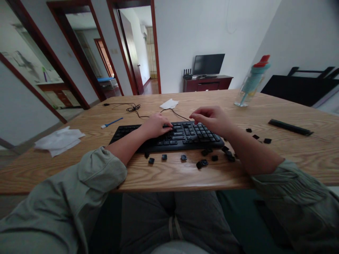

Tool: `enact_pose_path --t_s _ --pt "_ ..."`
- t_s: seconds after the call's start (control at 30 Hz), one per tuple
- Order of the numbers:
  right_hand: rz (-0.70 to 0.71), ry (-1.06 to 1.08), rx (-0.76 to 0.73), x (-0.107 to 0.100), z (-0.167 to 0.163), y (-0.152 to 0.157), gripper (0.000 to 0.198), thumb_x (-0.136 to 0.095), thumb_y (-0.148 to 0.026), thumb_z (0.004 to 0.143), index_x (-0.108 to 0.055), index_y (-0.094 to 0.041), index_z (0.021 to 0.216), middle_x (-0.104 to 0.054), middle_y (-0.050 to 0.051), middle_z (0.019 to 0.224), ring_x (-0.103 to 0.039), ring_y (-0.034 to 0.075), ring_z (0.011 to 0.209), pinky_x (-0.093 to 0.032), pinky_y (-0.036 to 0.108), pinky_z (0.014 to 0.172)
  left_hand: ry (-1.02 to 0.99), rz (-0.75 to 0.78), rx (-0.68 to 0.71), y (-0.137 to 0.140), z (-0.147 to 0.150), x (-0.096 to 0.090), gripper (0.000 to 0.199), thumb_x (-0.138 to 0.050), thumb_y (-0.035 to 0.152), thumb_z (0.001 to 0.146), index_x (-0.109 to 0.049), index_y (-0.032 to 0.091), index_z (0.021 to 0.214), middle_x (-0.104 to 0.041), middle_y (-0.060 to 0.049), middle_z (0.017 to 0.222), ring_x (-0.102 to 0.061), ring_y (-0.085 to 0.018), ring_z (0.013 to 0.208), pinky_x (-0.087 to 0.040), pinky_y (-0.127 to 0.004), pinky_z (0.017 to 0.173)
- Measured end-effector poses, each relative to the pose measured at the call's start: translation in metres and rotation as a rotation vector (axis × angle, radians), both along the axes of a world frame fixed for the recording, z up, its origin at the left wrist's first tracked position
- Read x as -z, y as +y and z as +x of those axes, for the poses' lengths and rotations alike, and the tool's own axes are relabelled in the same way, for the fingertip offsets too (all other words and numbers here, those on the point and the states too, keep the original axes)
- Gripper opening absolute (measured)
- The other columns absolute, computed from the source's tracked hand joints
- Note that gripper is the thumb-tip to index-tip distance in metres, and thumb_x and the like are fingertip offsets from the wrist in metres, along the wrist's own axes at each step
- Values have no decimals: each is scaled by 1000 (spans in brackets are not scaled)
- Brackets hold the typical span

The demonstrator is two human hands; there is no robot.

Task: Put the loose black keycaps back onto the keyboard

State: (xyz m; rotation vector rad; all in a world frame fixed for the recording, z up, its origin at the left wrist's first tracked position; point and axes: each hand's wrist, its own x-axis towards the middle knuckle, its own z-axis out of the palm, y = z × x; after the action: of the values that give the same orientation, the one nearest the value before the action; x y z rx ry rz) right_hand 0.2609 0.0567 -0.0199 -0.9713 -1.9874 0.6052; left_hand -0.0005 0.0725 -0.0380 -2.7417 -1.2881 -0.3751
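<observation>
A black keyboard [177, 143] lies across the middle of the wooden table, with keycaps missing from part of its key field. My left hand [156, 126] rests on the keyboard's middle, thumb and fingers a little apart and touching the keys. Just above the right part of the keyboard hovers my right hand [209, 118], thumb and fingertips pinched together; anything between them is too small to make out. Loose black keycaps are scattered in front, among them one keycap [183, 157] near the middle and another [151, 161] to the left. More lie by my right forearm, including a keycap [267, 141].
A blue-handled brush [111, 122] and white tissues [60, 140] lie to the left. Behind the keyboard are its coiled cable [134, 107] and a folded tissue [169, 103]. A clear bottle [250, 86] stands back right; a long dark bar-shaped object [290, 127] lies nearer.
</observation>
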Motion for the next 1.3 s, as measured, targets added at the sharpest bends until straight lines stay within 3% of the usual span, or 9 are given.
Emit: enact_pose_path --t_s 0.43,0.63,0.8,1.13,1.3 --pt "-24 9 -7 -2 1 -2 32 -63 -46 82 -72 -16 75 -66 4 69 -50 13 60 -36 28 55 -49 1 -47 -5 -2 3 23 -60 32 94 -78 24 108 -76 -4 97 -61 -22 96 -49 -34 86" --pt "-19 15 -16 0 2 0 31 -63 -46 83 -72 -17 75 -67 5 70 -51 14 62 -37 28 57 -21 21 -9 -4 0 4 24 -57 28 95 -77 22 107 -76 -4 103 -63 -19 95 -47 -35 95" --pt "-16 12 -7 0 2 0 32 -62 -46 83 -73 -16 75 -67 5 69 -51 14 61 -37 28 56 -79 -10 -51 -5 0 5 24 -58 28 94 -76 21 109 -75 -5 103 -63 -20 98 -49 -33 92" --pt "22 -18 -21 2 3 2 34 -61 -47 84 -73 -16 77 -67 5 71 -52 14 63 -37 28 57 -47 8 7 -5 2 4 22 -58 25 94 -76 20 105 -75 -4 105 -63 -19 98 -46 -37 99" --pt "19 -9 -30 2 2 1 34 -62 -48 84 -73 -16 76 -67 5 70 -52 14 63 -37 28 57 -42 19 12 -8 5 2 21 -58 26 92 -76 21 102 -75 -3 100 -62 -21 97 -49 -36 92"
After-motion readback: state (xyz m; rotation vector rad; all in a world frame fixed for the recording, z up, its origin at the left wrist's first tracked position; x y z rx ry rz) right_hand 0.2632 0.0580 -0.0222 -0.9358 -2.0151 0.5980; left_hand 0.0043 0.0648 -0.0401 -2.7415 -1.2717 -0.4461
